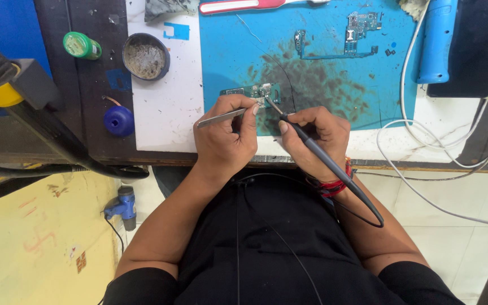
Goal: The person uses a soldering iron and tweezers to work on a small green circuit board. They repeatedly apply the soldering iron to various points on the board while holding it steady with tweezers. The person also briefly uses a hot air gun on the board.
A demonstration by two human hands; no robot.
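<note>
At the near edge of the blue mat, you worked on a small green circuit board. Your left hand was closed on metal tweezers, their tips at the board; your right hand gripped a soldering iron, its tip touching the same spot. It looked like mid-soldering work; the next move likely called for a steady, brief touch.

Two hands, one pair of tweezers, one soldering iron, two green circuit boards, one round tin, one small green-capped bottle
</note>
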